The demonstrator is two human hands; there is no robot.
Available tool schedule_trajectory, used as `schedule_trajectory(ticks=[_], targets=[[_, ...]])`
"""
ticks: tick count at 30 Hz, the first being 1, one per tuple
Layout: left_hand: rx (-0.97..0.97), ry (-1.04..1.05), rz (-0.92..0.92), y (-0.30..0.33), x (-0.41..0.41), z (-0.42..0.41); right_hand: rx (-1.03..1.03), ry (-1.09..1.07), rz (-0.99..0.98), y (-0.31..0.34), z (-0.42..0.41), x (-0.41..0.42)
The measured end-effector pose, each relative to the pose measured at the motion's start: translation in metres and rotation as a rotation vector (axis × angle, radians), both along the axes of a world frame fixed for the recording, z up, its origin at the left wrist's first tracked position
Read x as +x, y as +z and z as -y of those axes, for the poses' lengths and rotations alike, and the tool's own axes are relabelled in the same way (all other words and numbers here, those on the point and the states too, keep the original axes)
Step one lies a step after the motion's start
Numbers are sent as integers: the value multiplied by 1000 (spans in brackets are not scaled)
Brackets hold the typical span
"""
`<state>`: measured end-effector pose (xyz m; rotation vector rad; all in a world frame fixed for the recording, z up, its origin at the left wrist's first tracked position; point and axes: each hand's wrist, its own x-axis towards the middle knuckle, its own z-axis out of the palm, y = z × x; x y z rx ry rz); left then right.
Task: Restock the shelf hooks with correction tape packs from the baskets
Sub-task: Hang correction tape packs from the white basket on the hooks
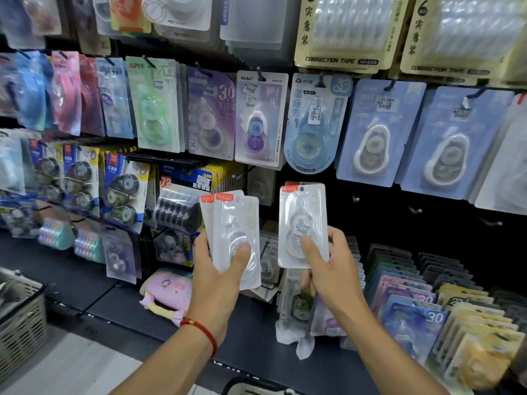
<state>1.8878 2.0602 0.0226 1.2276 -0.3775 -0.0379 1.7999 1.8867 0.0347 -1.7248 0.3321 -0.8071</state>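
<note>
My left hand (219,269) grips a small fanned stack of white correction tape packs (233,223) with red top corners, thumb pressed on the front pack. My right hand (328,263) holds up one matching white pack (302,215), thumb on its blister, in front of the dark shelf wall. Bare metal hooks (415,210) stick out of the black panel to the right of that pack. More hooks above carry blue correction tape packs (373,132).
A grey plastic basket (20,317) stands at the lower left, and another basket's rim (256,387) shows at the bottom edge. A pink pouch (168,292) lies on the dark shelf ledge. Upright rows of packs (427,309) fill the lower right.
</note>
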Motion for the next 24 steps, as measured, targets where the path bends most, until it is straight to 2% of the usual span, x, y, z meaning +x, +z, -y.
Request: schedule_trajectory(ticks=[5, 8, 11, 16, 24], targets=[[26, 12, 30, 0, -2, 0, 140, 28, -77, -3, 6, 7], [51, 1, 29, -1, -2, 1, 200, -7, -274, -12, 10, 6], [55, -25, 37, -3, -3, 3, 160, -18, -435, -8, 6, -2], [64, -107, 20, -7, -4, 8, 20, 288, -358, 9, -12, -5], [25, -198, -42, -6, -8, 8, -76, 243, -258, 7, -10, -8]])
